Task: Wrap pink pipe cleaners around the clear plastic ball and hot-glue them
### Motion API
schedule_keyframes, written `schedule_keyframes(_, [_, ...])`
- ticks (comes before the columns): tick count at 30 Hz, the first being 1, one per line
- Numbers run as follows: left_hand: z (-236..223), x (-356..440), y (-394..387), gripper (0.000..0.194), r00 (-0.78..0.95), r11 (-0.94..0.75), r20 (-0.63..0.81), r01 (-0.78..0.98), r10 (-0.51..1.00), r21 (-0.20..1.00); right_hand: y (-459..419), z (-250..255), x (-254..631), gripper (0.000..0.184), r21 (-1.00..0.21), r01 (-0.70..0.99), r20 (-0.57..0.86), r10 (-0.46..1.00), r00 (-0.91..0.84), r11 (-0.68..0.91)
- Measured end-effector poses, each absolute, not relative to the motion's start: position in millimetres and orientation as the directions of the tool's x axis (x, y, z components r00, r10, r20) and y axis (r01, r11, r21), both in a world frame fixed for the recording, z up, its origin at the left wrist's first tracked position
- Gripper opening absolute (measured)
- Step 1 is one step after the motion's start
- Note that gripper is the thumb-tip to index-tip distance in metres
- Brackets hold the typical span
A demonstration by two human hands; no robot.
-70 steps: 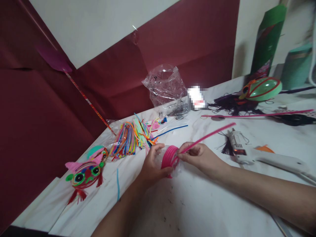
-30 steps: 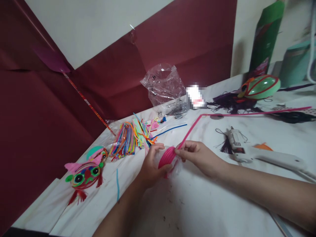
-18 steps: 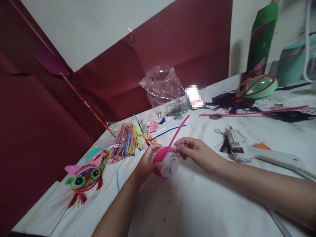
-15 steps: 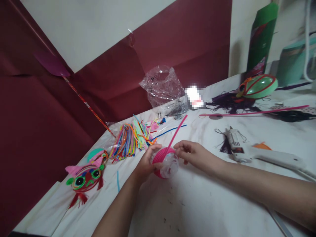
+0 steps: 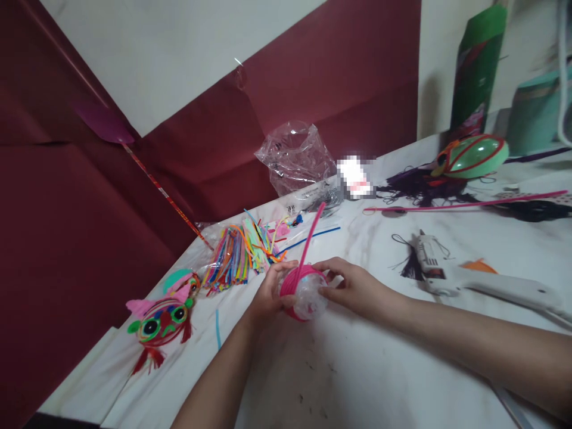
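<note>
My left hand (image 5: pixel 269 292) grips a clear plastic ball (image 5: pixel 309 297) that is partly wound with a pink pipe cleaner (image 5: pixel 307 240). The free end of the pipe cleaner sticks up and away from the ball. My right hand (image 5: pixel 351 286) pinches the ball's right side, fingertips against the wound pink coil. Both hands hover just above the white marbled table (image 5: pixel 366 369).
A bundle of coloured pipe cleaners (image 5: pixel 239 250) lies behind my left hand. A finished red fish-like craft (image 5: pixel 161 322) lies at the left. A white glue gun (image 5: pixel 456 274), a crumpled clear bag (image 5: pixel 297 156), a green craft ball (image 5: pixel 473 156) and a long pink pipe cleaner (image 5: pixel 465 204) lie at the right and back.
The pipe cleaner's free end has swung from pointing right to pointing up and back. The ball has turned, its clear side now facing me. My right hand has shifted onto the ball.
</note>
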State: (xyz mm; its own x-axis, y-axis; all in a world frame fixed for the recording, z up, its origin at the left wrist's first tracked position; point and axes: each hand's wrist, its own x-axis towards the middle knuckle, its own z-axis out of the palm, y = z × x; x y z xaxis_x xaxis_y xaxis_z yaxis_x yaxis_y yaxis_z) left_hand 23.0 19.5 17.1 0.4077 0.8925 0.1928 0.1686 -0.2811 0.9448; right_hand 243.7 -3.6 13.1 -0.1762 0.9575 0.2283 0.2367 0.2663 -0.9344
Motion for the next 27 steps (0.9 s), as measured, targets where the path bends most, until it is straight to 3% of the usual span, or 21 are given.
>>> schedule_keyframes(3, [18.4, 22.4, 18.8, 0.077, 0.441, -0.233, 0.177, 0.075, 0.88, 0.97, -4.9, 13.0, 243.6, 0.038, -0.925, 0.241, 0.255, 0.951, -0.178, 0.293])
schedule_keyframes(27, [34.7, 28.9, 8.0, 0.066, 0.445, -0.074, 0.054, 0.029, 0.894, 0.997, -9.1, 7.4, 240.0, 0.046, -0.873, 0.241, 0.356, 0.892, -0.277, 0.423])
